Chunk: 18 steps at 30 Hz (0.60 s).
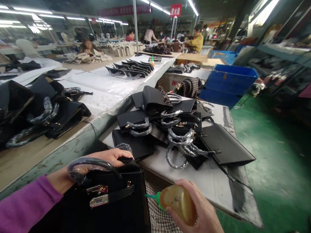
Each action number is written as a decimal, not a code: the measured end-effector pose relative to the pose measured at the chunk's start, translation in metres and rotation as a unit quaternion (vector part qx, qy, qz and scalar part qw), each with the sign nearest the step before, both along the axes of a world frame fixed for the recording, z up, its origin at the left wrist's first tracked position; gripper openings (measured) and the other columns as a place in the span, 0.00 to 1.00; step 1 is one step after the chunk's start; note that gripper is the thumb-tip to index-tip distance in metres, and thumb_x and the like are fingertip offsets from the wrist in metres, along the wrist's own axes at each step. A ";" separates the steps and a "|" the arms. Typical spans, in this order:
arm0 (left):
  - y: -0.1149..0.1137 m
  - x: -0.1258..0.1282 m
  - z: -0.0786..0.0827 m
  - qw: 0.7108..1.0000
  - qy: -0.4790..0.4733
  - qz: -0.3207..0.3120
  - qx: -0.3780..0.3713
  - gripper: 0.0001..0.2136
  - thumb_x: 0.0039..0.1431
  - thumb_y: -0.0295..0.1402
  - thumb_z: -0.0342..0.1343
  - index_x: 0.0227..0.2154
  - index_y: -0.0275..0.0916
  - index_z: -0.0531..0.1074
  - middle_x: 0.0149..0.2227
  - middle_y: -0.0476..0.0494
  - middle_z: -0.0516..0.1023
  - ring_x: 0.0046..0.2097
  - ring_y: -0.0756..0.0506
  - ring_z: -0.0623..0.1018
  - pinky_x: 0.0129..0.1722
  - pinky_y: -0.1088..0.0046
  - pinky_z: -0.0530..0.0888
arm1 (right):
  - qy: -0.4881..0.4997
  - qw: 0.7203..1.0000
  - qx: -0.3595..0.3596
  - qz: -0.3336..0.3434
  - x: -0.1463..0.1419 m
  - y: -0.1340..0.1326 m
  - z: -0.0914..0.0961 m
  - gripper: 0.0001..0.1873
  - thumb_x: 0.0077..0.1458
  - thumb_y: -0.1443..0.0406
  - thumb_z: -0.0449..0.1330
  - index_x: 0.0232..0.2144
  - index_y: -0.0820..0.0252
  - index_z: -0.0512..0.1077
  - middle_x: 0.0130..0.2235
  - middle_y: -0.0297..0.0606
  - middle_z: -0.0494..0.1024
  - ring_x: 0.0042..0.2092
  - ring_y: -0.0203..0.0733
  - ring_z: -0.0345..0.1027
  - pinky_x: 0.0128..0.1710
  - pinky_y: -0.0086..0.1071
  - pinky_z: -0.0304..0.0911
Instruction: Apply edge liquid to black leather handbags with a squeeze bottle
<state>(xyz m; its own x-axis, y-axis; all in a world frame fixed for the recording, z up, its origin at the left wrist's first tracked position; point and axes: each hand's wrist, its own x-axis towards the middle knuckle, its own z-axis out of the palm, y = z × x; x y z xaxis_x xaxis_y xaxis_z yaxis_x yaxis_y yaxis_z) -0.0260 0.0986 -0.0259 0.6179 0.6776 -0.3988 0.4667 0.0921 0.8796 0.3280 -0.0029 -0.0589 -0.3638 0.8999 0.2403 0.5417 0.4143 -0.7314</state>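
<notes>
A black handbag (110, 217) with metal clasps and plastic-wrapped handles stands close in front of me. My left hand (113, 158) reaches through the handle and grips the bag's top edge. In my right hand (191, 205) is a squeeze bottle (179, 204) of amber liquid, fingers wrapped round it. Its thin green nozzle (151, 196) points left at the side edge of the bag; whether the tip touches cannot be made out. Checked cloth (161, 217) lies below the bottle.
Several black handbags are heaped on a side table (230, 187), more (45, 111) on the long workbench (92, 97) at left. Flat black pieces (131, 68) and another bottle (152, 61) sit farther back. A blue bin (225, 86) stands behind the side table. People work in the background.
</notes>
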 end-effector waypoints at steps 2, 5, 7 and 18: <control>0.000 -0.001 0.000 1.000 -0.004 -0.006 -0.001 0.14 0.65 0.41 0.61 0.42 0.34 0.79 0.42 0.44 0.78 0.45 0.43 0.76 0.48 0.71 0.71 | -0.005 1.000 -0.005 0.001 0.002 -0.003 -0.001 0.26 0.64 0.58 0.65 0.61 0.47 0.62 0.52 0.41 0.79 0.48 0.49 0.80 0.48 0.39 0.79; -0.002 -0.001 0.002 1.000 0.000 -0.005 0.003 0.12 0.67 0.38 0.59 0.43 0.33 0.79 0.43 0.43 0.78 0.47 0.42 0.76 0.50 0.71 0.71 | -0.016 1.000 -0.013 0.008 0.004 -0.008 -0.002 0.27 0.63 0.58 0.66 0.61 0.47 0.62 0.53 0.41 0.79 0.49 0.49 0.80 0.48 0.38 0.79; -0.003 -0.001 0.004 1.000 0.009 0.002 0.007 0.11 0.67 0.34 0.58 0.44 0.33 0.79 0.44 0.43 0.78 0.47 0.42 0.76 0.50 0.71 0.71 | -0.022 1.000 -0.012 0.014 0.004 -0.010 -0.001 0.28 0.62 0.59 0.67 0.61 0.47 0.62 0.52 0.41 0.80 0.49 0.49 0.80 0.48 0.38 0.79; -0.008 0.001 0.012 0.999 0.034 0.016 -0.013 0.09 0.65 0.36 0.62 0.42 0.36 0.79 0.42 0.46 0.79 0.45 0.43 0.77 0.47 0.73 0.73 | -0.042 0.996 -0.060 0.048 0.007 -0.019 0.001 0.30 0.59 0.64 0.69 0.59 0.44 0.62 0.51 0.36 0.79 0.45 0.45 0.81 0.43 0.35 0.78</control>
